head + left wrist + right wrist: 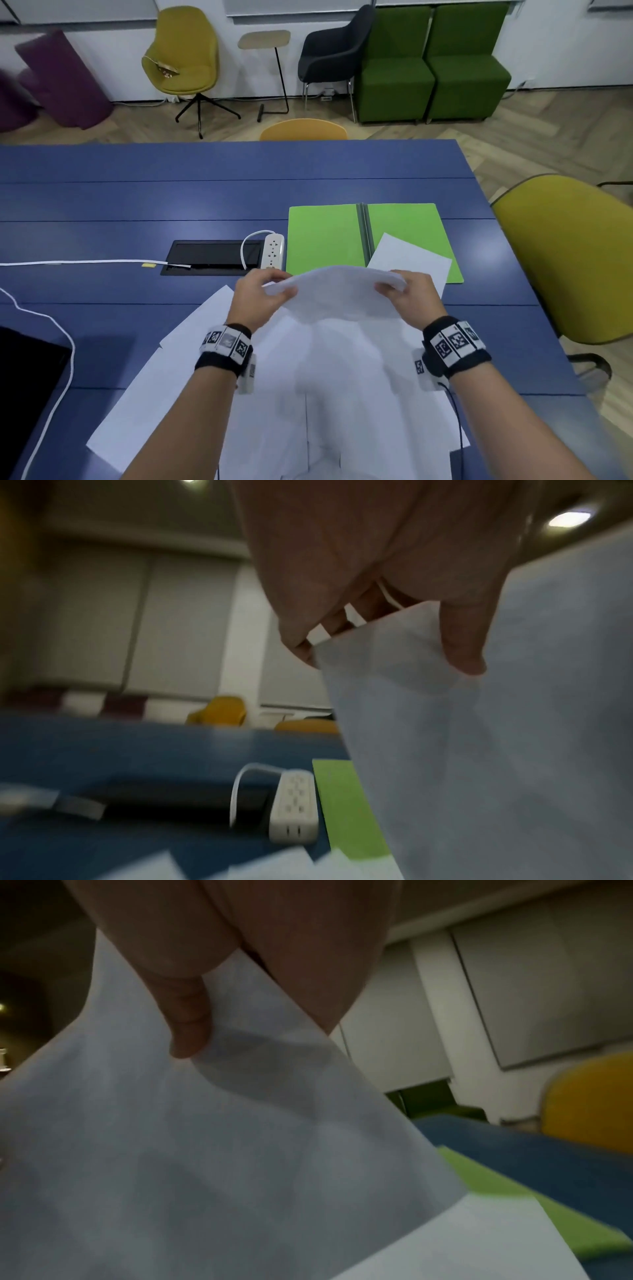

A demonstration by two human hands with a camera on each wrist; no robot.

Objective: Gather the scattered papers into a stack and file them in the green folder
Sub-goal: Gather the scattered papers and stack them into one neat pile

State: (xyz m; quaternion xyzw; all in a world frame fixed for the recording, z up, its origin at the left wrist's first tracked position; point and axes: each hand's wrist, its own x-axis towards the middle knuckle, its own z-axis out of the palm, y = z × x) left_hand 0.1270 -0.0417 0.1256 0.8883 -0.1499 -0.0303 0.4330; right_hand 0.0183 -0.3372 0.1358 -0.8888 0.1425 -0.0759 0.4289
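Both hands hold a bundle of white papers (pixel 337 298) lifted off the blue table (pixel 171 205). My left hand (pixel 265 294) pinches its left top edge, thumb in front; my right hand (pixel 407 294) pinches the right top edge. The sheets bow upward between them and hang down. In the left wrist view the left hand (pixel 394 631) clasps the papers (pixel 496 737); in the right wrist view the right hand (pixel 212 988) clasps the papers (pixel 205 1150). The green folder (pixel 325 236) lies open beyond the hands, a single sheet (pixel 411 260) partly on its right half. More sheets (pixel 171 394) lie under my arms.
A white power strip (pixel 273 251) with its cable lies left of the folder, beside a black cable hatch (pixel 212 257). A white cable (pixel 68 263) runs across the left of the table. A dark object (pixel 24 387) sits at the near left. A yellow chair (pixel 568 260) stands at the right.
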